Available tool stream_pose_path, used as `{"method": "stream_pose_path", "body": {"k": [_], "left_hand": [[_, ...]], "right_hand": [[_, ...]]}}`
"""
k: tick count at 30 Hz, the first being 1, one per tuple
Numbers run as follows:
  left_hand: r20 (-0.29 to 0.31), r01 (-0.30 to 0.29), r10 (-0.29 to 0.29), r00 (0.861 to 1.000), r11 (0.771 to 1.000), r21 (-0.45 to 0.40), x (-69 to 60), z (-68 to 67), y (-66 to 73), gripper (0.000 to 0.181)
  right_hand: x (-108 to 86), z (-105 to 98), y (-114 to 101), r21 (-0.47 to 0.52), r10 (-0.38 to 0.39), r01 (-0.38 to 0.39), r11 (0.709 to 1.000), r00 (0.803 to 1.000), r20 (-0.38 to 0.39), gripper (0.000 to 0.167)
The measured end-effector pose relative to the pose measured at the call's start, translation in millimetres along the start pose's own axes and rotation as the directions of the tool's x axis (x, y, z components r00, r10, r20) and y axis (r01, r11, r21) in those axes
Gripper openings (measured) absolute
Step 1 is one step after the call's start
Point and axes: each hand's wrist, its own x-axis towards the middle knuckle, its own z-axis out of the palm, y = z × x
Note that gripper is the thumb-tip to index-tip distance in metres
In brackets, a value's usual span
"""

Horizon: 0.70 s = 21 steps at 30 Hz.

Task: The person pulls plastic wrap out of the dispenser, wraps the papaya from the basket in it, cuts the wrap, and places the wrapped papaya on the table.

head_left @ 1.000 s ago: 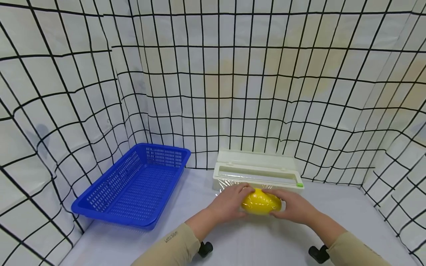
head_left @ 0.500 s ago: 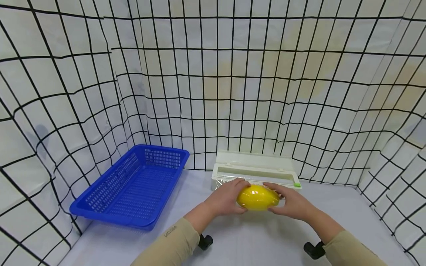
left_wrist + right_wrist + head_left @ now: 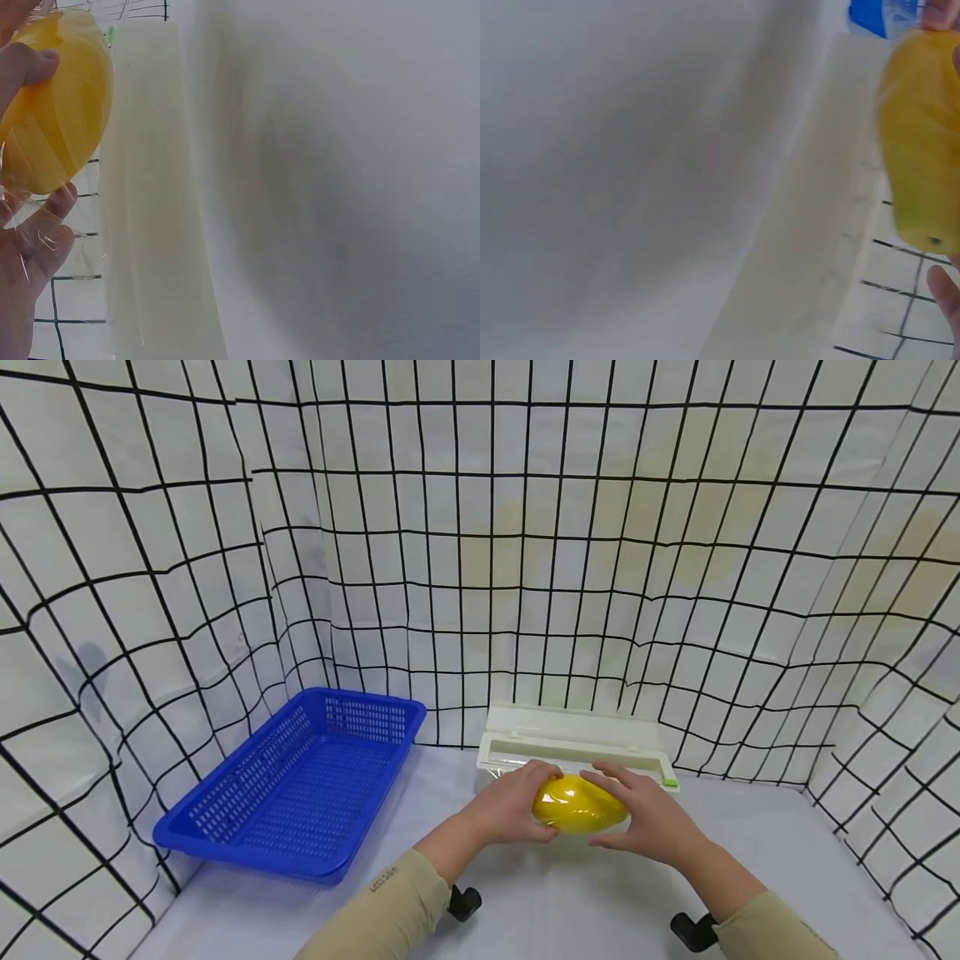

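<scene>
A yellow mango [image 3: 577,804] with clear film around it is held above the table, in front of the white cling film dispenser [image 3: 573,750]. My left hand [image 3: 506,806] grips its left end; in the left wrist view, loose film [image 3: 52,240] covers part of that hand. My right hand [image 3: 648,814] is spread around the right end, with the index finger across its upper side. Its thumb is stretched out just below the fruit. The right wrist view shows the mango [image 3: 922,142] blurred, its greenish stem end near the thumb.
A blue plastic basket [image 3: 300,777] stands on the left of the white-covered table [image 3: 570,910]. The dispenser's lid [image 3: 573,722] is raised behind it, and a green slider [image 3: 670,782] sits at its right end. Black wire grid panels [image 3: 495,568] surround the table.
The mango has shifted slightly left and up with the left hand. My right hand's fingers have loosened and spread, with the thumb drawn off the fruit's lower side. The basket and dispenser stay put.
</scene>
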Motion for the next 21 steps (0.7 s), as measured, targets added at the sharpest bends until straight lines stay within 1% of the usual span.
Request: {"method": "stream_pose_path", "body": {"k": [2,5,9,12,15,18,19,21], "left_hand": [[0.008,0.025,-0.025,1.000,0.999,-0.044,0.9,-1.5,-1.3,0.075],[0.015,0.043,-0.042,0.999,0.997,-0.070,2.4,-4.2,-2.2,0.077],[0.032,0.063,-0.060,0.998,0.993,-0.101,2.2,-8.1,-0.7,0.077],[0.046,0.092,-0.088,0.995,0.989,-0.114,0.9,-11.5,0.2,0.080],[0.044,0.140,-0.136,0.990,0.985,-0.097,-1.5,-14.9,-0.2,0.089],[0.026,0.182,-0.181,0.983,0.982,-0.044,-4.6,-18.1,-2.2,0.096],[0.020,0.189,-0.189,0.982,0.982,-0.024,-5.6,-18.8,-2.9,0.097],[-0.002,0.167,-0.167,0.986,0.986,0.007,-6.5,-20.5,-4.0,0.099]], "right_hand": [[2.5,5.2,1.5,-0.020,-0.007,0.008,1.000,1.000,0.012,0.089],[6.4,10.5,3.7,-0.035,-0.014,0.015,0.999,1.000,0.020,0.088],[10.1,13.9,4.1,-0.012,-0.002,0.002,1.000,1.000,0.029,0.084],[11.3,14.3,3.7,0.016,0.016,-0.017,1.000,0.999,0.030,0.081],[11.8,12.8,3.3,0.039,0.046,-0.046,0.998,0.999,0.019,0.080],[12.7,11.0,3.3,0.067,0.067,-0.067,0.995,0.998,0.013,0.080],[13.0,10.3,3.4,0.081,0.073,-0.074,0.994,0.997,0.014,0.080],[14.0,9.3,4.0,0.106,0.082,-0.084,0.991,0.996,0.020,0.079]]}}
